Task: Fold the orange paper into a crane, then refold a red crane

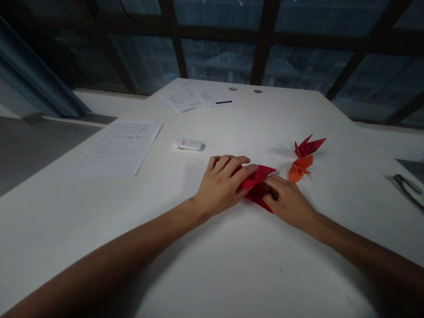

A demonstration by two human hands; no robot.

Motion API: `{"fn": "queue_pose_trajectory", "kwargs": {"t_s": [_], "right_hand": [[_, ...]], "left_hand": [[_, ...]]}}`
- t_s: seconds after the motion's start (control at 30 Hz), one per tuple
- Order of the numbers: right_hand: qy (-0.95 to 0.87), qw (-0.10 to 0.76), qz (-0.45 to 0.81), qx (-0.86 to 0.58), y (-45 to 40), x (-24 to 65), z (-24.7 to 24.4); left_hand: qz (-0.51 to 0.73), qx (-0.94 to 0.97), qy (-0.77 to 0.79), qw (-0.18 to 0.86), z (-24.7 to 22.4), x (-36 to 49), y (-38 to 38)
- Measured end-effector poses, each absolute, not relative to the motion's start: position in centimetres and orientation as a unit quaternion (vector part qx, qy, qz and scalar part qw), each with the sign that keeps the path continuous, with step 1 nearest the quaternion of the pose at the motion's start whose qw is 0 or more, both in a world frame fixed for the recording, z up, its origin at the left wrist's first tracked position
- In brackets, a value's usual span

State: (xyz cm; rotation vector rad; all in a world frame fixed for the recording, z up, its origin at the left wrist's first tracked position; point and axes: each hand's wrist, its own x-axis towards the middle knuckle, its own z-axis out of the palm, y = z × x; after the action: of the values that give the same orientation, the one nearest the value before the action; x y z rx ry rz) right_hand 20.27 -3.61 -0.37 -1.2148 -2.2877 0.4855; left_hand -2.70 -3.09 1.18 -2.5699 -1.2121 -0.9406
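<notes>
A red sheet of folding paper [260, 176], partly folded with a raised flap, is between my two hands just above or on the white table. My left hand [225, 182] grips its left side, thumb below and fingers curled over the top. On the right, my right hand [286, 198] has its fingers bent against the paper's right side, with the fingertips tucked partly under the flap. The paper's inner folds are partly hidden by both hands. Just beyond my right hand stand an orange origami figure [300, 168] and a red origami figure [308, 146].
On the white table [212, 274] lie a white, marker-like object [188, 144], a printed sheet [119, 148] at left and more papers [195, 95] at the back with a black strip [224, 102]. Dark-handled scissors [409, 187] lie at the far right.
</notes>
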Motion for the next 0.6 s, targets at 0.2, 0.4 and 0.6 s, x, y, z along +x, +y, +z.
{"fn": "queue_pose_trajectory", "kwargs": {"t_s": [0.2,0.4,0.6], "right_hand": [[-0.849,0.215,0.163,-0.454,-4.1,20.3,-0.8],[-0.819,0.248,0.214,-0.471,-3.9,20.2,-0.7],[-0.802,0.299,0.231,-0.463,-4.0,20.2,-0.6]], "left_hand": [[-0.398,-0.807,-0.436,-0.008,1.4,-3.0,-2.4],[-0.494,-0.648,-0.559,-0.153,1.7,-3.5,-0.9],[-0.497,-0.602,-0.568,-0.262,0.9,-4.4,0.2]]}}
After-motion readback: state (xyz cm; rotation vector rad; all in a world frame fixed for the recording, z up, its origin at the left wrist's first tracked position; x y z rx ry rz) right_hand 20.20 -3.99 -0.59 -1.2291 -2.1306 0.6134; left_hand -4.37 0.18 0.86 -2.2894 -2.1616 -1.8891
